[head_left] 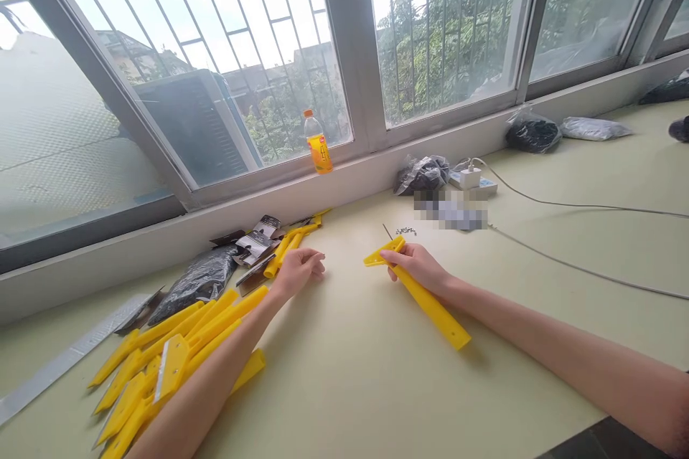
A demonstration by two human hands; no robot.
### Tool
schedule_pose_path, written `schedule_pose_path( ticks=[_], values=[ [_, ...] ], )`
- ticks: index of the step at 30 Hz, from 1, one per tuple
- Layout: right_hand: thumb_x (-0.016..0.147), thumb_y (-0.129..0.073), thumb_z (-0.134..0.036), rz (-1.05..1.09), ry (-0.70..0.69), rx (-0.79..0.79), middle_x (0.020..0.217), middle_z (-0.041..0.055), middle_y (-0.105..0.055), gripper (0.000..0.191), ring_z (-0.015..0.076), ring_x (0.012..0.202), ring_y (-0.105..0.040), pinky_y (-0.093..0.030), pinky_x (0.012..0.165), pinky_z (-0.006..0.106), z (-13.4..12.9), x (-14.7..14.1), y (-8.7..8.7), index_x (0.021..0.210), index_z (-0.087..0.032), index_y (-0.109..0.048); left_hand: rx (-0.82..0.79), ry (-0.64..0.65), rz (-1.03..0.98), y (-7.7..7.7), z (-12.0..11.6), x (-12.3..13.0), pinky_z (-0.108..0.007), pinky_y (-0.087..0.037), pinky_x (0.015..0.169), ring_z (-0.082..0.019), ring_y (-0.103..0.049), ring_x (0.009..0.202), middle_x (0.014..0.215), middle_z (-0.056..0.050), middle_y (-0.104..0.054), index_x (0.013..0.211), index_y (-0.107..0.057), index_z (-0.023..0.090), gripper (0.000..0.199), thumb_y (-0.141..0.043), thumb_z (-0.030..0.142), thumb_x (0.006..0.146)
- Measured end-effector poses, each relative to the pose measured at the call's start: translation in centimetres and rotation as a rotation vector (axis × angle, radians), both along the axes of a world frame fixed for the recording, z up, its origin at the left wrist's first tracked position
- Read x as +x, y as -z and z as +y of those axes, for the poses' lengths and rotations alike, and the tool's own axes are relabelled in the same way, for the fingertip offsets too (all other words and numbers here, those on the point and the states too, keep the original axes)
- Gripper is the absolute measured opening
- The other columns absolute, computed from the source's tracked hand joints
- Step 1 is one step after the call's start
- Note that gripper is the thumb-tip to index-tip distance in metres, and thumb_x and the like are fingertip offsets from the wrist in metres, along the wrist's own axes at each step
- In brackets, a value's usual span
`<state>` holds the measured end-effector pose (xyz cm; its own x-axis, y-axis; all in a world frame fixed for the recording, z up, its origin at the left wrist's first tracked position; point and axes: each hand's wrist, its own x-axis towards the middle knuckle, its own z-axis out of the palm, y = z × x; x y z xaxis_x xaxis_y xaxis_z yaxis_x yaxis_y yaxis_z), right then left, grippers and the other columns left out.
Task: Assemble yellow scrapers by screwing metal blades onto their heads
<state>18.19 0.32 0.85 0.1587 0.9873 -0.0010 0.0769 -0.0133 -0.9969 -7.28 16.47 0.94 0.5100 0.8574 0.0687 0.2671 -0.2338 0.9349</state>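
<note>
My right hand is closed around a yellow scraper just below its wide head, with the handle slanting down to the right. No blade shows on this head. Just beyond it are a thin dark rod and a small heap of screws; whether the rod touches the hand cannot be made out. My left hand hovers with curled fingers beside some yellow handles; anything between its fingertips is hidden. Several yellow scrapers with blades lie piled under and left of my left forearm.
Along the window side are a black plastic-wrapped bag, small printed packets, more bagged parts, and a power strip with a white charger. Grey cables run right. An orange drink bottle stands on the sill.
</note>
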Motion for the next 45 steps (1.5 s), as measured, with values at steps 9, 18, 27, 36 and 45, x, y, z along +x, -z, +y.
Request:
schedule_pose_path(
  ticks=[9,18,27,36,45],
  values=[
    [0.085,-0.063,-0.054,-0.011,0.0,-0.001,0.056,0.0005,-0.052,0.048,0.0092,0.048,-0.039,-0.03,0.051,0.027,0.0,0.0,-0.2,0.056,-0.016,-0.057,0.057,0.044,-0.008,0.5,0.4,0.0,-0.025,-0.053,0.049,-0.014,-0.066,0.053,0.069,-0.005,-0.068,0.09,-0.063,0.014,0.036,-0.056,0.049,0.092],
    [0.085,-0.063,-0.053,-0.005,-0.004,-0.006,0.061,0.0022,-0.058,0.044,0.0105,0.05,-0.041,-0.032,0.052,0.028,0.1,0.0,0.3,0.062,-0.016,-0.059,0.044,0.071,0.054,0.2,0.5,-0.3,-0.024,-0.054,0.053,-0.013,-0.066,0.058,0.079,-0.01,-0.074,0.087,-0.075,0.013,0.031,-0.074,0.042,0.08],
    [0.085,-0.063,-0.053,-0.004,-0.004,-0.006,0.061,0.0021,-0.059,0.042,0.0106,0.051,-0.04,-0.031,0.053,0.029,0.2,0.0,0.4,0.066,-0.016,-0.061,0.08,0.031,0.049,-0.7,-0.4,-0.2,-0.026,-0.053,0.051,-0.015,-0.065,0.052,0.063,-0.004,-0.068,0.065,-0.066,0.016,0.033,-0.077,0.044,0.077],
    [0.084,-0.064,-0.055,-0.005,-0.012,0.004,0.062,0.0024,-0.061,0.041,0.0112,0.052,-0.042,-0.032,0.054,0.029,0.2,0.1,0.3,0.072,-0.016,-0.063,0.0,0.045,0.008,0.0,0.1,0.0,-0.029,-0.055,0.049,-0.017,-0.068,0.052,0.07,-0.01,-0.072,0.081,-0.066,0.013,0.042,-0.067,0.055,0.084],
    [0.084,-0.063,-0.055,-0.02,-0.025,0.015,0.061,0.0024,-0.058,0.046,0.0107,0.051,-0.04,-0.033,0.053,0.029,0.1,0.1,0.2,0.059,-0.017,-0.059,-0.018,0.024,-0.024,-0.8,-0.3,-0.1,-0.03,-0.061,0.056,-0.018,-0.071,0.057,0.073,-0.012,-0.074,0.08,-0.071,0.01,0.039,-0.086,0.044,0.069]
  ],
)
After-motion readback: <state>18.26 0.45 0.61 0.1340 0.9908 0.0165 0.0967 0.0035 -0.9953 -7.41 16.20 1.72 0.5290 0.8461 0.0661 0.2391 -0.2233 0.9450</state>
